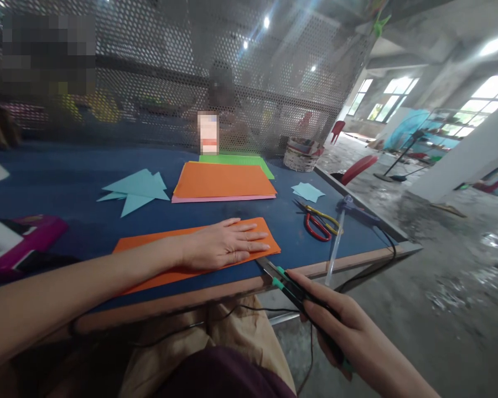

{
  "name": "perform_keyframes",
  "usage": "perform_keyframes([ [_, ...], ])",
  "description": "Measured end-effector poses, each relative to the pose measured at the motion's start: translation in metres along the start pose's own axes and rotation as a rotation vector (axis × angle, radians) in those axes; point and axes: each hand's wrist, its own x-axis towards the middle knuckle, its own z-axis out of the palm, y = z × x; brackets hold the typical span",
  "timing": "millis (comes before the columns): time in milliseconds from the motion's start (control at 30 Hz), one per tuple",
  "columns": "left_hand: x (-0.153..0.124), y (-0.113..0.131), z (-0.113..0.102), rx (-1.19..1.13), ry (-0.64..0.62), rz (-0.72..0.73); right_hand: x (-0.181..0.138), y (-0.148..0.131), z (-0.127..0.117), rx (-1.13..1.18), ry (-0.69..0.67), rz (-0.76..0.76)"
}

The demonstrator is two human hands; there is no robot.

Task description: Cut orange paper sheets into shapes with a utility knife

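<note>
I rest my left hand (224,243) flat on the orange paper (266,226), gripping nothing, with my right hand (336,318) closed around a black-and-green cutting tool (289,288).

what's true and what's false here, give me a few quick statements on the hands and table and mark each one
1. The left hand lies on orange paper. True.
2. Both hands are empty. False: the right hand holds black-and-green scissors.
3. Red-and-yellow scissors lie on the blue tabletop. True.
4. Light blue paper pieces lie on both sides of the orange-topped stack. True.
5. No basket is in view. False: a woven basket stands right of the stack.
6. Behind that stack the tabletop is bare. False: green paper shows there.
</note>
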Motion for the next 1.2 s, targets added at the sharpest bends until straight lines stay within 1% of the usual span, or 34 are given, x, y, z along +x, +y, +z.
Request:
perform_keyframes([
  [233,-0.001,0.001,-0.002,-0.016,-0.041,0.002,0.004,-0.001,0.006,-0.004,0.013,-0.007],
  [633,-0.001,0.001,-0.002,-0.007,-0.033,-0.001,0.001,0.007,0.008,0.048,0.003,0.018],
  [900,-0.001,0.001,-0.001,-0.002,-0.038,-0.009,-0.003,0.005,0.014,0.083,-0.004,-0.018],
  [1100,0.000,0.000,0.000,0.006,-0.040,0.000,-0.008,-0.001,0.019,0.121,0.050,0.007],
  [1200,-0.001,-0.001,0.001,0.010,-0.043,0.003,-0.004,0.001,0.018,0.146,-0.001,-0.003],
])
